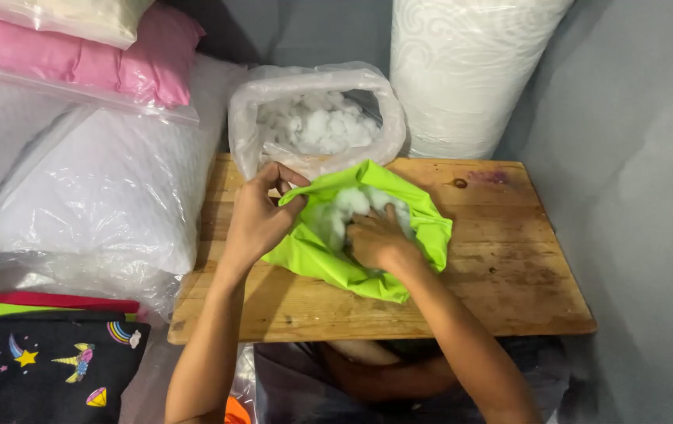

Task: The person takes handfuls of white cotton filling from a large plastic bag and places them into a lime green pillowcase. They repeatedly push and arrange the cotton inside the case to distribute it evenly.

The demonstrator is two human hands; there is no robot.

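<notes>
A bright green fabric cover point(317, 255) lies on a wooden board point(509, 267) in front of me, its opening showing white fibre stuffing point(336, 216). My left hand point(262, 216) grips the cover's left edge and holds the opening apart. My right hand point(376, 239) is pushed into the opening, its fingers pressed on the stuffing inside. Just behind the cover stands a clear plastic bag point(246, 126) full of the same white stuffing point(317, 126).
A large white roll point(470, 71) stands at the back right. Bagged white pillows point(93, 188) and a pink one point(77, 59) are stacked on the left. A black patterned fabric point(46, 365) lies at lower left. A grey wall point(635, 196) closes the right side.
</notes>
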